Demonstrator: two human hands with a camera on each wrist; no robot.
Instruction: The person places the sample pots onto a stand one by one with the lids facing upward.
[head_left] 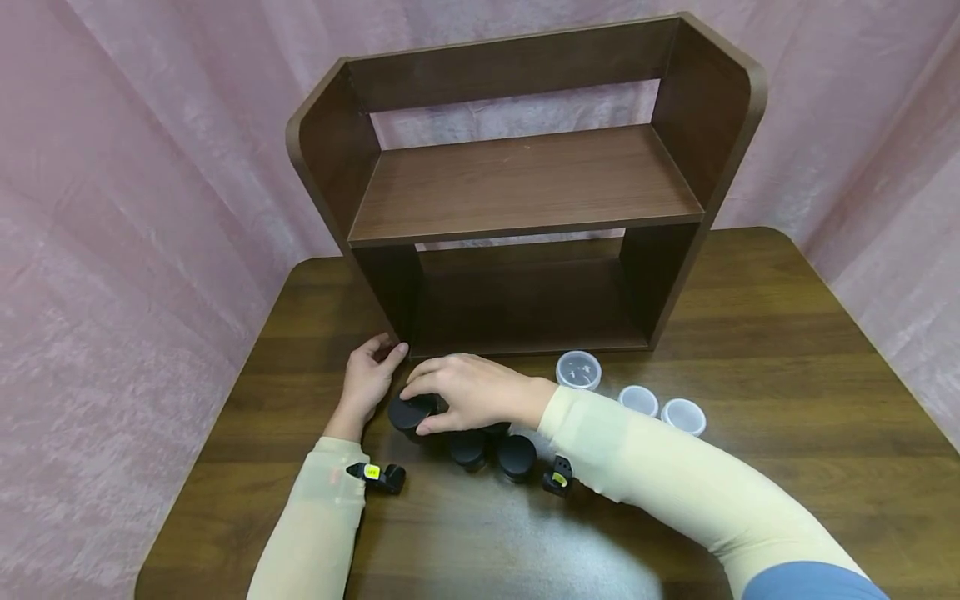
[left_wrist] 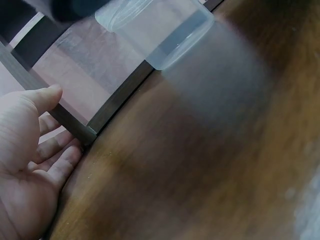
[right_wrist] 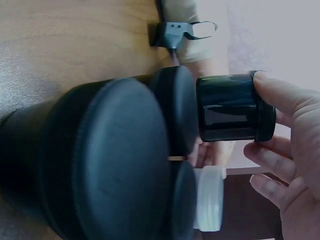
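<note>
My right hand grips a black jar by its lid, at the left end of a cluster of black jars on the wooden table. The right wrist view shows my fingers curled round that jar's lid, with other black jars close to the lens. My left hand rests flat on the table, fingers straight, touching the lower left corner of the brown shelf unit. In the left wrist view, the left hand lies against the shelf's corner.
Three clear tubs stand right of my hands, in front of the shelf. A blurred clear tub fills the top of the left wrist view. Pink curtain hangs behind and at both sides.
</note>
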